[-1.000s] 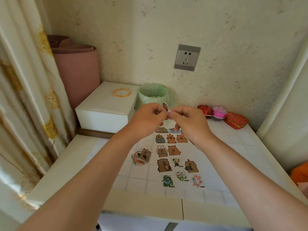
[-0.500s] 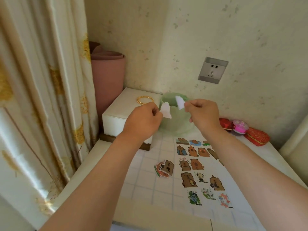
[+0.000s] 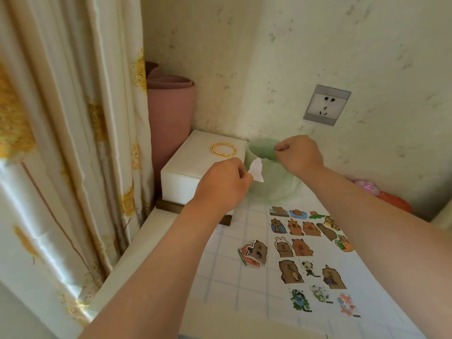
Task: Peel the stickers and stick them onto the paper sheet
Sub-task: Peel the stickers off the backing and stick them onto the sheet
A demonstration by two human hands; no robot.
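Centre of frame, left fingertips: thumb and forefinger of the left hand [image 3: 222, 182] pinch one edge of a white cut-out piece [image 3: 256, 172]. The piece stands free of the hand and shows only a blank face. I cannot tell whether it is a peeled sticker seen from the back or its liner.

Just right and higher, the right hand [image 3: 299, 152] is curled, thumb tip against forefinger, over the mouth of the green bag-lined bin [image 3: 274, 189]. Whether anything sits in that pinch is not visible.

Lower right: the paper sheet [image 3: 362, 277] lies flat, well apart from both hands, with rows of stuck stickers [image 3: 299, 248]. A small pile of loose stickers [image 3: 254, 252] lies just beside its left edge.

Risks, as judged:
- The wrong piece goes into the bin, since both hands are at or near its rim and the two halves look alike.
- If the white piece is the sticker, it is held by one edge only. It may fold onto itself or cling to a fingertip on the way down.
- The sheet's upper rows are crowded, so a hasty placement could overlap a neighbour. Free space is toward the bottom.
- A forearm lowering toward the sheet could brush the loose pile or shift the paper, which does not look held down.
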